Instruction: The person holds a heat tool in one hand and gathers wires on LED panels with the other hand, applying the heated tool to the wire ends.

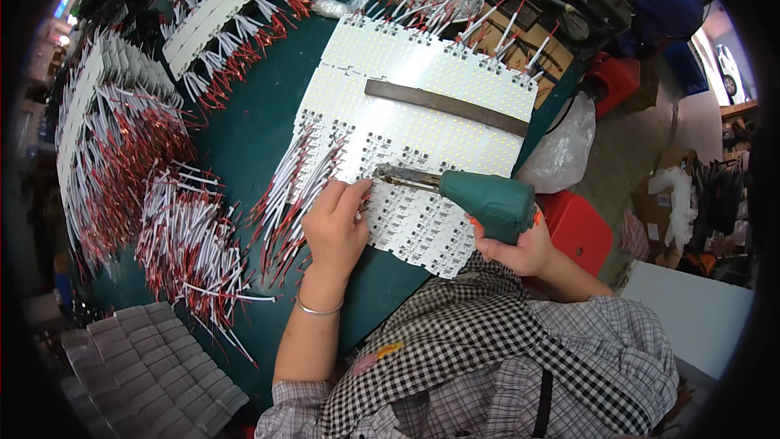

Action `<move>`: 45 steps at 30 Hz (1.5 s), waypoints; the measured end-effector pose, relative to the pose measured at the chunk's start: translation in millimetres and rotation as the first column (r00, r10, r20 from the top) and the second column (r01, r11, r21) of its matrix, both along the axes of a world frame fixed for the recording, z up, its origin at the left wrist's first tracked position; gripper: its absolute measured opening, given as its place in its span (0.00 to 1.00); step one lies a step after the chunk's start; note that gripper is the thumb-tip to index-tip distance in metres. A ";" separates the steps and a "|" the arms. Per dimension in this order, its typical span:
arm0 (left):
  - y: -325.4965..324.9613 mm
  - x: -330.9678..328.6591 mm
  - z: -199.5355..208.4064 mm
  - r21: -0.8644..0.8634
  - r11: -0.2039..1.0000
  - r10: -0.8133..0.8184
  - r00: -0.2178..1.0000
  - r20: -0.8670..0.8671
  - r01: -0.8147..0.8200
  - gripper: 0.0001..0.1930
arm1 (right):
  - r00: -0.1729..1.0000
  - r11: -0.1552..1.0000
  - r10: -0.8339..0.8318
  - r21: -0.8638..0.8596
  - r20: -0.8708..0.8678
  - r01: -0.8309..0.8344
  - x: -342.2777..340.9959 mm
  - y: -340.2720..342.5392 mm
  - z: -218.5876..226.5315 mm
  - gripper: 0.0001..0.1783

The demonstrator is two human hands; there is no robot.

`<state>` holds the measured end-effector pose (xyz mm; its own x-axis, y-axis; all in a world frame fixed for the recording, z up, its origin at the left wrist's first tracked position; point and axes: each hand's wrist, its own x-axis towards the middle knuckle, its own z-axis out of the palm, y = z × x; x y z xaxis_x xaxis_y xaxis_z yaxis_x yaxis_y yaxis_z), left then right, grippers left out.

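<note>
white, yellow-dotted boards (406, 136) reach the table's (236, 142) near edge under a dark bar (445, 107), right hand (524, 248) gripping a green soldering gun (487, 197), left hand (337, 223) curled, its hold unclear, beside wires (284, 195).

The soldering gun (487, 197) is green — apron (467, 325) checked.

Wire piles (191, 240) and boards (414, 65) flank open tabletop (252, 106).
</note>
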<state>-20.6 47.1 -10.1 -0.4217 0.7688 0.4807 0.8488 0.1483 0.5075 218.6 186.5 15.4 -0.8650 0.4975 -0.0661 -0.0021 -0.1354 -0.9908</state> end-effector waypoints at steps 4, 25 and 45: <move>-0.2 -0.6 -1.8 0.016 1.000 -0.002 1.000 0.008 0.002 0.19 | 0.999 1.000 0.013 0.004 0.034 -0.013 -0.7 -2.1 -0.6 0.15; -2.5 2.5 0.8 -0.008 1.000 -0.017 0.999 -0.050 0.017 0.18 | 0.994 0.978 -0.067 -0.205 -0.088 0.048 -6.7 3.8 13.1 0.20; 9.4 -2.1 40.0 -0.087 0.996 0.026 0.998 0.049 -0.021 0.30 | 0.984 0.989 -0.078 -0.136 -0.158 0.057 2.6 18.2 16.9 0.20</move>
